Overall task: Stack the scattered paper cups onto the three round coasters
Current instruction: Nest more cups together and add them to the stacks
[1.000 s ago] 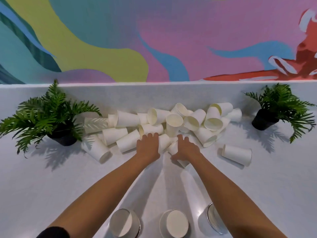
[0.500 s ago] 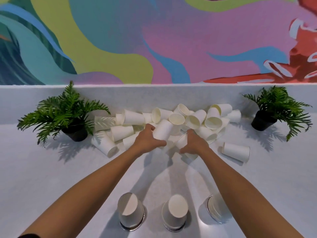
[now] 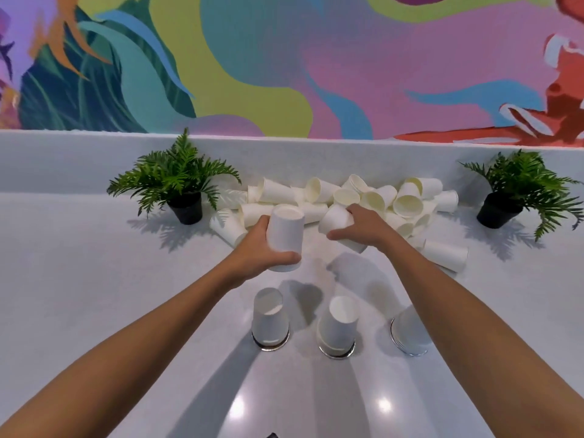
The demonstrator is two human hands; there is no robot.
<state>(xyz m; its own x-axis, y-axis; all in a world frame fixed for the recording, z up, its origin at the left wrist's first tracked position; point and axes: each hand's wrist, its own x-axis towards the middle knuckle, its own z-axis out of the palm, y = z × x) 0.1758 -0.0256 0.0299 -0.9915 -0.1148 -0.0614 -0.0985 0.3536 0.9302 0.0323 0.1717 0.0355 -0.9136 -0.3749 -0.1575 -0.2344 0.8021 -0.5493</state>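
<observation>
Paper cup (image 3: 285, 237) in left hand (image 3: 259, 251), right hand (image 3: 363, 227) gripping another

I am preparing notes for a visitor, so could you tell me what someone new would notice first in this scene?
Probably the bright swirled mural filling the wall behind the white counter. Next, the heap of white paper cups against the back ledge, between two potted ferns. In front, the left hand holds an upside-down cup, the right hand grips another cup, and upturned cups sit on three coasters.
</observation>
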